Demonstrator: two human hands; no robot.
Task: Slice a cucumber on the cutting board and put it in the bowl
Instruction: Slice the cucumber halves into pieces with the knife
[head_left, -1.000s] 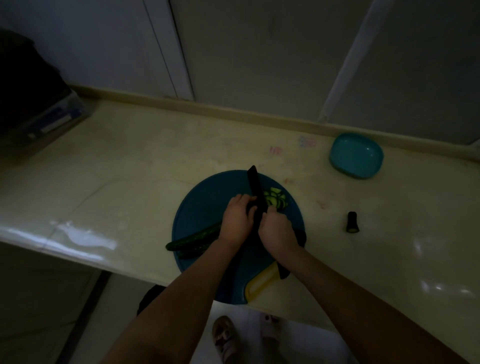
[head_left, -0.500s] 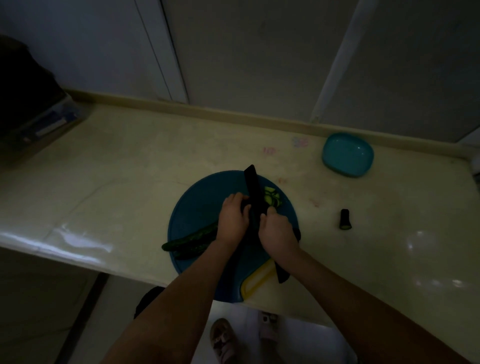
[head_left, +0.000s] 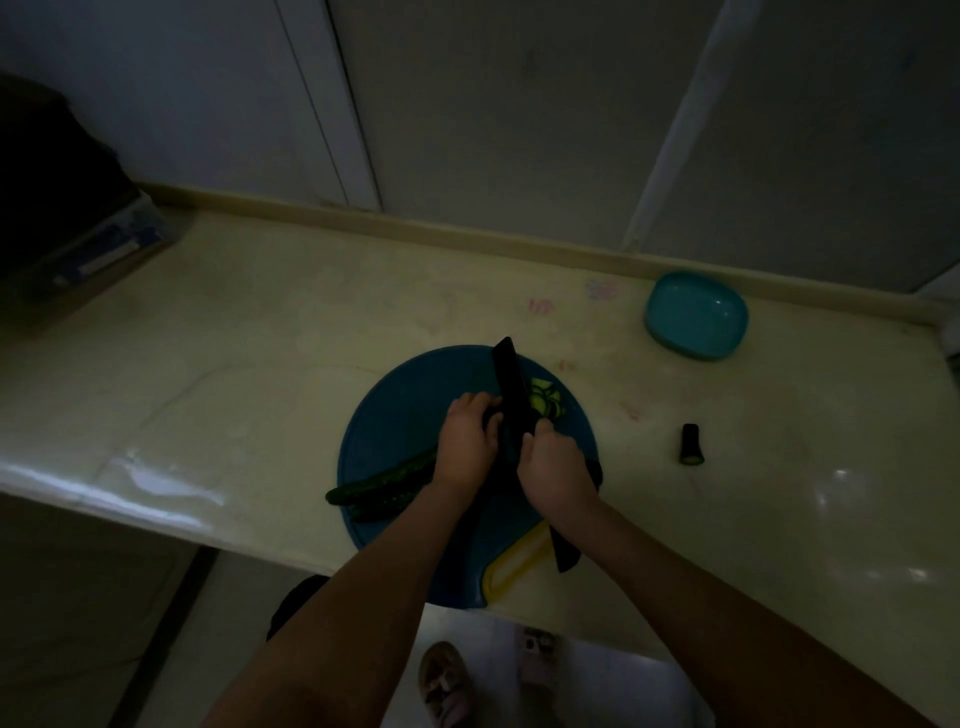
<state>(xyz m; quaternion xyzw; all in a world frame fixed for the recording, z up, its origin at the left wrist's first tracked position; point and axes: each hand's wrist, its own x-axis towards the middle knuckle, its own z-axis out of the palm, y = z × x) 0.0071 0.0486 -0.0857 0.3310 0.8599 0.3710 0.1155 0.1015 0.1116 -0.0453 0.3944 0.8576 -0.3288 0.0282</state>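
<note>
1. Dim cream countertop (head_left: 260, 374) carries the round blue cutting board (head_left: 395, 415).
2. Left hand (head_left: 465, 441), fingers curled, pins the cucumber (head_left: 384, 480) steady.
3. Right hand (head_left: 556, 467) grips the knife (head_left: 511, 400); slices (head_left: 545, 402) beside the blade.
4. Bowl (head_left: 696, 315) waits well apart.

My left hand (head_left: 466, 446) curls palm-down, fingers tucked, wrist bent slightly inward; my right hand (head_left: 557, 470) sits just beside it in a closed grip, knuckles up; both bare forearms reach forward, converging.

The pale desk (head_left: 260, 364) is occupied by a round blue cutting board (head_left: 405, 415), a teal bowl (head_left: 696, 315) and a cucumber stub (head_left: 691, 444).
</note>
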